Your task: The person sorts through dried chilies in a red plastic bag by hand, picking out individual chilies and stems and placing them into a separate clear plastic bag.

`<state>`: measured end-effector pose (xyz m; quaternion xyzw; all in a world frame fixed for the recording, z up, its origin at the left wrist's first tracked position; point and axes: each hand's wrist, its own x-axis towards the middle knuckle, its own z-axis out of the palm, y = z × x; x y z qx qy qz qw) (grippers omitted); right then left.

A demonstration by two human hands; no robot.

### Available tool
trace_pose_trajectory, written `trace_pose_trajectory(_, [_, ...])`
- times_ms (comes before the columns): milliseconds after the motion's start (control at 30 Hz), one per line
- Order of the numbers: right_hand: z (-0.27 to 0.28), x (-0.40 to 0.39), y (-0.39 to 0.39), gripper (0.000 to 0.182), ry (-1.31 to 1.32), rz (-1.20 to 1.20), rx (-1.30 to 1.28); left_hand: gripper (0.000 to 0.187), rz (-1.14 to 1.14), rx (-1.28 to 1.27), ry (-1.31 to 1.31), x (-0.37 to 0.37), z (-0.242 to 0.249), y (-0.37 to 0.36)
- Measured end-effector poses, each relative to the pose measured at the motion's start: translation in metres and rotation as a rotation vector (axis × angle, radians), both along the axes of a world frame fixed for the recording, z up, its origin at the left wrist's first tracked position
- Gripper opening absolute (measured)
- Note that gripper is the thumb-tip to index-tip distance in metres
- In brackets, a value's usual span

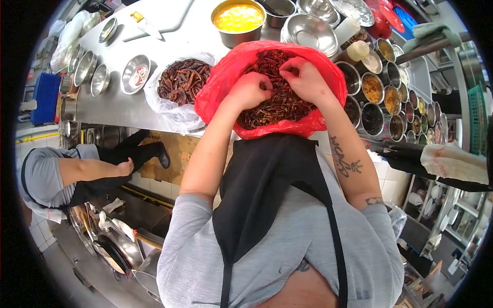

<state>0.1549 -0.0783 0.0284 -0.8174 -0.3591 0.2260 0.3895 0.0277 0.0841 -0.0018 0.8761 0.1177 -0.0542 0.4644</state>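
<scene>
An open red plastic bag (pixel 215 97) full of dried red chillies (pixel 277 105) stands at the counter edge in front of my body. My left hand (pixel 250 91) is over the left part of the chillies, its fingers curled together; whatever they hold is too small to name. Over the right part, my right hand (pixel 304 79) has its thumb and fingertips pinched together at the chillies, and the thing between them cannot be made out. A clear plastic bag (pixel 154 97) with larger dark dried chillies (pixel 184 81) touches the red bag's left side.
Steel bowls (pixel 135 74) and a knife (pixel 148 26) lie to the left. Behind the red bag are a pot of yellow liquid (pixel 238 19) and stacked bowls (pixel 309 33). Ingredient containers (pixel 372 87) and squeeze bottles (pixel 358 50) crowd the right. Another person (pixel 77 169) is at the lower left.
</scene>
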Motion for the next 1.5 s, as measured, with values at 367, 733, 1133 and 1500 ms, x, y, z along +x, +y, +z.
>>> trace_pose_trajectory(367, [0.004,-0.017,0.012,0.018,0.197,0.019,0.169,0.009,0.387,-1.11,-0.131,-0.001,0.015,0.002])
trace_pose_trajectory(733, [-0.001,-0.011,0.01,0.017,0.321,0.191,0.092,0.014,0.481,-1.479,-0.148,-0.004,-0.008,0.009])
trace_pose_trajectory(1133, [-0.01,-0.03,0.019,0.029,-0.476,0.16,-0.499,0.011,0.656,-1.058,-0.154,-0.013,0.0,0.01])
trace_pose_trajectory(1500, [0.0,-0.018,0.008,0.033,-0.145,0.052,0.048,0.016,0.577,-0.829,-0.172,-0.014,0.018,-0.01])
